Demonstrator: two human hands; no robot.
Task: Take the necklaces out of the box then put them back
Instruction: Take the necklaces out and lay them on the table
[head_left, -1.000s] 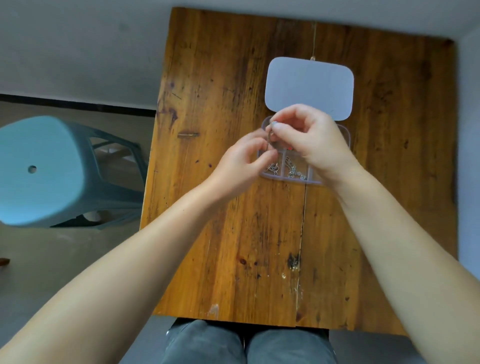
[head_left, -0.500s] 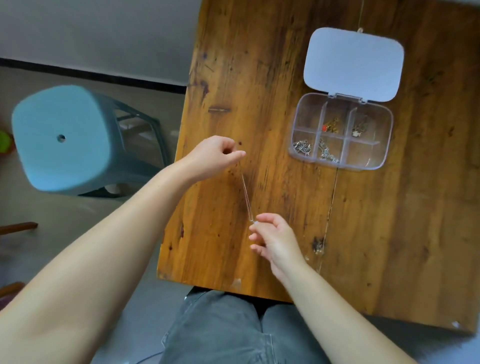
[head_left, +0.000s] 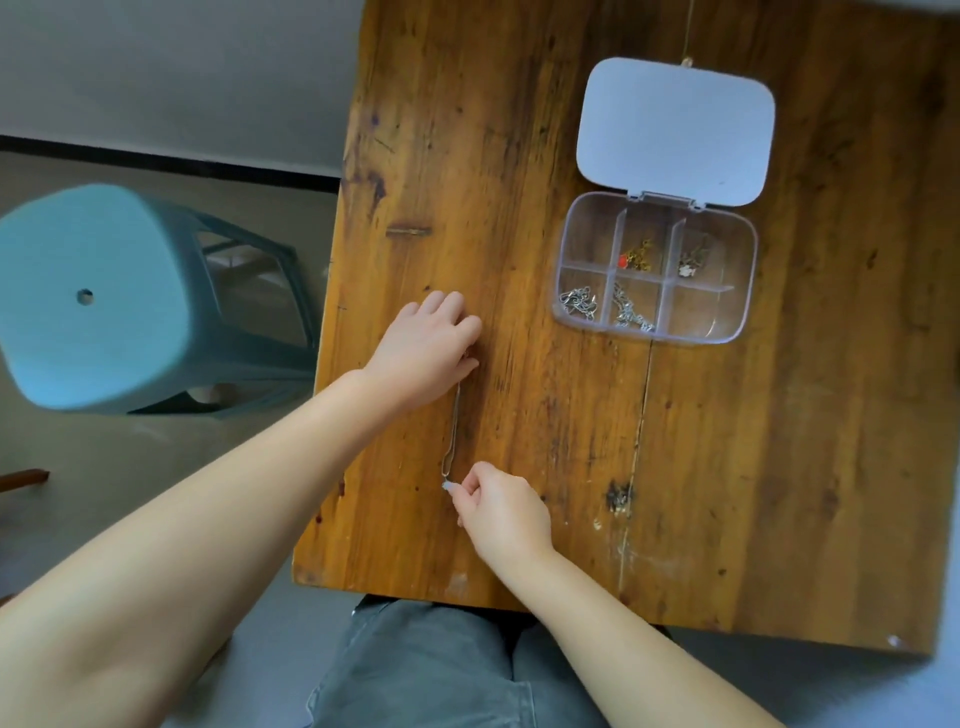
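A thin necklace (head_left: 453, 431) lies stretched near the worktop's (head_left: 545, 467) left edge, one end pinched in the left hand (head_left: 423, 358), the other in the right hand (head_left: 501, 506). The open box (head_left: 655, 267) sits toward the far right corner, chains inside.
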